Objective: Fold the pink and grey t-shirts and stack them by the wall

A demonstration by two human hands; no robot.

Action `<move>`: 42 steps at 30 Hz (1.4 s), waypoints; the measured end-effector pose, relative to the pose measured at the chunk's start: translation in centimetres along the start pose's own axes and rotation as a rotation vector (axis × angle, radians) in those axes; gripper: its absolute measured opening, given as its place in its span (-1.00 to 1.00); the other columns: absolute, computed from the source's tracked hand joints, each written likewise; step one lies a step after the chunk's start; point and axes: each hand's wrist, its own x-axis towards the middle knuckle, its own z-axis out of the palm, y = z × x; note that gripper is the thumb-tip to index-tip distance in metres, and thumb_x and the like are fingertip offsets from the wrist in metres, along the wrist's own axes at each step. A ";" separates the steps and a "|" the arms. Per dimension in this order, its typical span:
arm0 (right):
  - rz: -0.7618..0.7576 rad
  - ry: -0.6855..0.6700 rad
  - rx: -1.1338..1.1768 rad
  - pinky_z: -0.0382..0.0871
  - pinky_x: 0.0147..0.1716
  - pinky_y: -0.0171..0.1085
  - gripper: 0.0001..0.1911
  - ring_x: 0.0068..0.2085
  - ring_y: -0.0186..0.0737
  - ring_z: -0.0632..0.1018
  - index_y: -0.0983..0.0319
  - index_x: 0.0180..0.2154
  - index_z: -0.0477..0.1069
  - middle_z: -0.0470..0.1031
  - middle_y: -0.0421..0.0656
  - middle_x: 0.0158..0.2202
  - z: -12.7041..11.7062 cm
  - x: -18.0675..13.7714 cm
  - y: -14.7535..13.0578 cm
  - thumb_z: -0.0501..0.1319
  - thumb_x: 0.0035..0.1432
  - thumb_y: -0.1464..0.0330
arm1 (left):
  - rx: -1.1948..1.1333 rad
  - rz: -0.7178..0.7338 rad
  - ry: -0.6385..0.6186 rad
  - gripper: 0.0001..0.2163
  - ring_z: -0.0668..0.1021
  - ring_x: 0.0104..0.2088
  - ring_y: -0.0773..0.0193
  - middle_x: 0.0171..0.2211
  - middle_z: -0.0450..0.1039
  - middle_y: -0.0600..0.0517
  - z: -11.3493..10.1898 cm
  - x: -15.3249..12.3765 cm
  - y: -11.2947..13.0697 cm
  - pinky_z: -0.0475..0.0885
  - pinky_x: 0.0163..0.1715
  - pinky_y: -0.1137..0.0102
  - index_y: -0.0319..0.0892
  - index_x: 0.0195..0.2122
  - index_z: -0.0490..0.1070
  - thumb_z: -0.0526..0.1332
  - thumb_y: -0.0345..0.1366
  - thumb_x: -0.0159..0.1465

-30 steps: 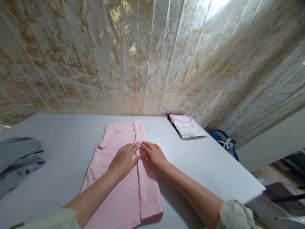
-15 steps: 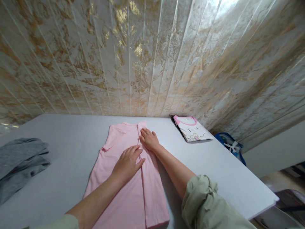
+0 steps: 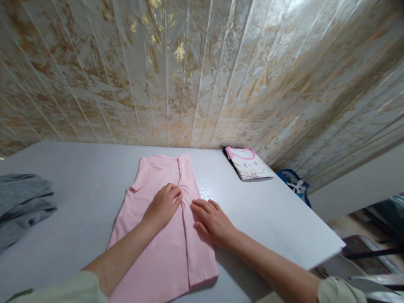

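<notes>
A pink shirt (image 3: 158, 256) lies flat on the white table, its right side folded inward as a long strip. One sleeve lies turned in at the upper left. My left hand (image 3: 164, 204) is closed at the inner edge of that strip, thumb and fingertips pinched together on the cloth, which wrinkles beside them. At the strip's outer edge rests my right hand (image 3: 214, 223), fingers stretched out and touching the fabric, thumb apart from them.
Crumpled grey clothing (image 3: 23, 206) lies on the left of the table (image 3: 85, 181). A folded white top with pink trim (image 3: 251, 164) sits at the back right, over something black. Beyond the right edge are a blue bag (image 3: 295, 185) and a patterned curtain (image 3: 189, 84) behind.
My right hand has slid down from the shoulder to the middle of the folded strip's outer edge. My left fingers have drawn together at the strip's inner edge. The view has shifted slightly.
</notes>
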 end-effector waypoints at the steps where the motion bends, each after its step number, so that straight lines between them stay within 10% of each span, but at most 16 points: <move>1: -0.012 -0.013 0.026 -0.03 0.27 -0.05 -0.50 0.25 -0.15 0.25 0.19 0.23 0.19 0.27 -0.03 0.23 -0.4 -1.4 -0.5 0.11 0.28 0.30 | 0.002 -0.003 0.008 -0.84 0.47 -0.20 0.20 -0.23 0.38 0.00 -0.1 0.0 0.1 0.39 -0.13 0.27 -0.13 -0.28 0.39 0.04 -0.27 0.35; 10: -0.067 0.057 0.160 0.11 0.17 -0.03 -0.67 0.05 -0.17 0.42 0.18 0.06 0.37 0.42 -0.04 0.05 -1.6 -3.6 -1.0 0.06 0.30 0.45 | 0.117 0.204 -0.257 -0.84 0.48 -0.10 0.16 -0.17 0.48 -0.01 -1.1 1.0 3.3 0.25 0.09 0.14 -0.15 -0.23 0.44 0.08 -0.31 0.32; 18: -0.123 -0.012 0.242 0.19 0.08 -0.10 -0.73 -0.12 -0.22 0.44 0.14 -0.07 0.47 0.48 -0.14 -0.15 -2.4 -7.6 -3.2 0.14 0.22 0.48 | 0.032 0.267 -0.486 -0.83 0.46 -0.20 0.24 -0.27 0.44 0.04 -3.1 -5.0 7.1 0.28 0.01 0.22 -0.12 -0.34 0.44 0.07 -0.40 0.30; 35: 0.003 0.060 0.177 0.36 -0.13 -0.18 -0.81 -0.21 -0.20 0.48 0.18 -0.29 0.52 0.50 -0.13 -0.28 -2.4 -7.9 -2.7 0.12 0.28 0.42 | -0.057 0.293 -0.575 -0.82 0.50 -0.23 0.24 -0.29 0.50 0.03 -3.6 -7.8 9.9 0.36 -0.05 0.27 -0.09 -0.35 0.49 0.10 -0.44 0.26; 42: -0.019 0.148 0.082 0.34 0.09 -0.08 -0.61 0.12 -0.11 0.41 0.25 0.12 0.35 0.39 0.03 0.13 -1.9 -3.0 -2.4 0.03 0.29 0.46 | 0.172 0.077 -0.399 -0.49 0.27 0.27 -0.04 0.28 0.23 -0.17 -1.8 -7.6 7.4 0.13 0.25 -0.02 -0.14 0.23 0.26 0.15 -0.10 0.27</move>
